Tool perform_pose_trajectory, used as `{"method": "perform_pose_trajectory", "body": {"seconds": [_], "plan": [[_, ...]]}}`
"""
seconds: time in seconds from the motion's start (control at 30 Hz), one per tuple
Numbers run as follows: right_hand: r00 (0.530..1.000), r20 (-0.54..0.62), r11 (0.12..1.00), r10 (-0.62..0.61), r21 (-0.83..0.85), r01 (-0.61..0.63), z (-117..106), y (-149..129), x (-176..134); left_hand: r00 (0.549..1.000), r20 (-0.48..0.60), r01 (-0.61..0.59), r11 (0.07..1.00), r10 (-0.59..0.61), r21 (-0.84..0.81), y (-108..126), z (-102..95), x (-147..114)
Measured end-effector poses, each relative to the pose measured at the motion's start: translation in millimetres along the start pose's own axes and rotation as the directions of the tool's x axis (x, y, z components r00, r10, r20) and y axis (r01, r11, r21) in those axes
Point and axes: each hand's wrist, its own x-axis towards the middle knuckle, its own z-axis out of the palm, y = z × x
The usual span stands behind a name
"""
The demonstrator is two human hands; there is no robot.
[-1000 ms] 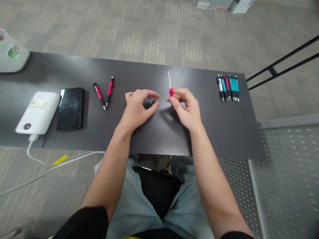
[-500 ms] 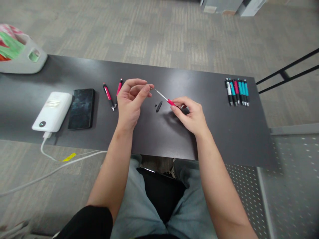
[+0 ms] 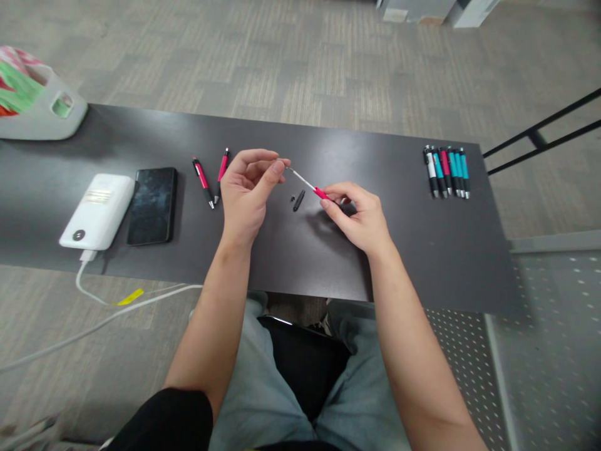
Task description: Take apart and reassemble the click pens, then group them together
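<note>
My right hand (image 3: pixel 354 213) is closed round a red and black pen barrel (image 3: pixel 321 193), with a thin white refill (image 3: pixel 303 180) sticking out of its end up to the left. The thumb and index finger of my left hand (image 3: pixel 253 181) pinch a tiny metallic pen part (image 3: pixel 288 168), too small to make out fully. The refill's tip meets this part at those fingertips. Below, on the table, lie a black pen grip (image 3: pixel 298 200) and a very small black piece (image 3: pixel 292 198). Beside my left hand are a red pen (image 3: pixel 203 181) and a second red pen (image 3: pixel 222 168), partly hidden.
The dark table (image 3: pixel 413 263) holds a row of several pens (image 3: pixel 446 172) at the right. At the left are a black phone (image 3: pixel 153 207), a white power bank (image 3: pixel 97 212) with a cable (image 3: pixel 94 326), and a white basket (image 3: pixel 51 116) at the back corner.
The refill tip has moved slightly up and left and now meets my left fingertips, where a small gap was seen before. Both hands keep nearly the same position.
</note>
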Motion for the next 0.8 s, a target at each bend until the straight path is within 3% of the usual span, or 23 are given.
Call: {"method": "perform_pose_trajectory", "body": {"seconds": [0.27,0.43,0.57,0.8], "plan": [[1.000,0.002,1.000,0.011,-0.013,-0.011,0.5,0.3,0.3,1.000,0.010,0.013,0.999,-0.014,0.046,0.1,0.0,-0.4],[1.000,-0.001,1.000,0.009,-0.010,-0.009,0.6,1.4,0.0,1.000,0.017,-0.011,1.000,0.012,-0.024,0.7,0.2,0.5],[1.000,-0.005,1.000,0.019,-0.007,-0.019,0.6,-0.6,0.4,0.999,0.041,0.033,0.999,-0.035,0.041,3.2,1.7,-0.1],[1.000,0.000,1.000,0.006,0.006,-0.006,1.3,-0.3,0.7,0.999,0.012,0.033,0.999,-0.034,0.036,3.8,1.2,0.7]]}}
